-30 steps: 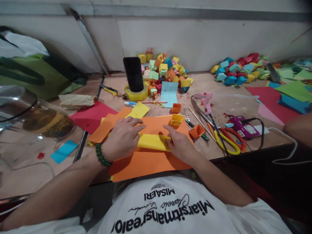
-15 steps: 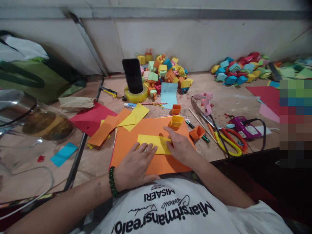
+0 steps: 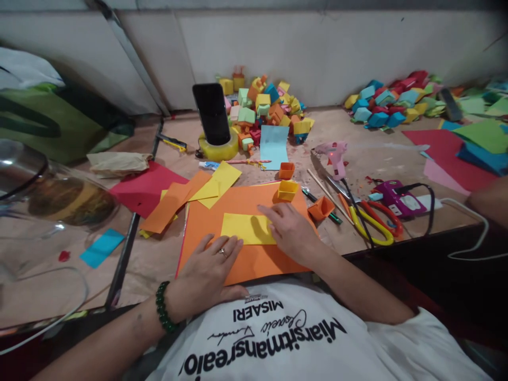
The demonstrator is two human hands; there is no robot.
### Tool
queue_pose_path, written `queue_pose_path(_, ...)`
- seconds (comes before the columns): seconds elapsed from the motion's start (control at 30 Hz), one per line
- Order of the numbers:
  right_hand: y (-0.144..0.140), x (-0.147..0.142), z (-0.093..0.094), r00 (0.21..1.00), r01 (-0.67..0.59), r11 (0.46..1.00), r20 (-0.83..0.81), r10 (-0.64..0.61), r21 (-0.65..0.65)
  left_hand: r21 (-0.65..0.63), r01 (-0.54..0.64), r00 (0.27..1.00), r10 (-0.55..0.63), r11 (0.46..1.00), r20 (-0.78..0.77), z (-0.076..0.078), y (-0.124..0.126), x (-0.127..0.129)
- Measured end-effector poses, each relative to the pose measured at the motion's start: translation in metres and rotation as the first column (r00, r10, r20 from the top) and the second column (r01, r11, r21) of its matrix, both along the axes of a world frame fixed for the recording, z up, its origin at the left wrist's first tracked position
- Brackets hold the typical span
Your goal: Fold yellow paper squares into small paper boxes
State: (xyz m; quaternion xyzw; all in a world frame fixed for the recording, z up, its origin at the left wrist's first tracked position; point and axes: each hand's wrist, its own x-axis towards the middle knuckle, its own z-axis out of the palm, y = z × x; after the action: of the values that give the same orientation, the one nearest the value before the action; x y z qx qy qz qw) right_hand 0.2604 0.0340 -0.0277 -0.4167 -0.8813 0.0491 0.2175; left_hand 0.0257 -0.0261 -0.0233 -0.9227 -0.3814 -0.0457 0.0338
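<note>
A folded-looking yellow paper strip (image 3: 240,227) lies flat on a stack of orange sheets (image 3: 234,198) in front of me. My left hand (image 3: 206,267) rests palm down, fingers spread, with its fingertips at the strip's lower left edge. Over the strip's right end is my right hand (image 3: 293,233), index finger stretched out and the other fingers loosely bent; it covers that end. Just beyond it sit a small open yellow paper box (image 3: 288,191) and an orange one (image 3: 286,170). Another orange paper box (image 3: 320,208) lies tilted to the right.
To the right are a pink glue gun (image 3: 336,159), scissors (image 3: 377,227) and a purple power adapter (image 3: 397,200). A phone (image 3: 212,114) stands in a tape roll (image 3: 218,149) before piled paper cubes (image 3: 273,103). A glass jar (image 3: 75,196) stands left. Another person's arm (image 3: 492,201) shows at the right.
My left hand has drawn back off the yellow strip toward my body. My right hand stays over the strip's right end. The view has shifted slightly.
</note>
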Motion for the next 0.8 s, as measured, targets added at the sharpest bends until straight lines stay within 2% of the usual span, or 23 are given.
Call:
queue_pose_path(0.03,-0.002,-0.003,0.004,0.995,-0.096,0.994,0.029,0.095,0.048,-0.004,0.003,1.000,-0.003,1.000,-0.010,0.000,0.001,0.001)
queue_pose_path(0.1,-0.006,-0.010,0.009,0.948,-0.297,0.953,0.134,0.288,0.055,-0.004,0.006,1.000,-0.006,1.000,-0.028,0.001,0.002,0.002)
queue_pose_path(0.2,-0.010,-0.018,0.008,0.867,-0.422,0.906,0.283,0.409,-0.017,-0.011,0.018,0.999,-0.018,1.000,-0.036,0.002,0.004,0.003)
queue_pose_path(0.4,-0.014,-0.007,0.000,0.833,-0.462,0.887,0.342,0.434,-0.001,-0.039,0.016,0.999,-0.017,0.999,-0.028,0.007,0.003,0.003)
queue_pose_path(0.63,-0.026,0.035,-0.004,0.866,-0.418,0.908,0.307,0.395,0.012,0.010,0.022,1.000,-0.022,1.000,0.004,0.015,0.000,0.005)
queue_pose_path(0.8,-0.033,0.055,-0.002,0.912,-0.350,0.936,0.240,0.332,0.035,0.038,-0.075,0.997,0.075,0.996,0.001,0.013,-0.007,-0.006)
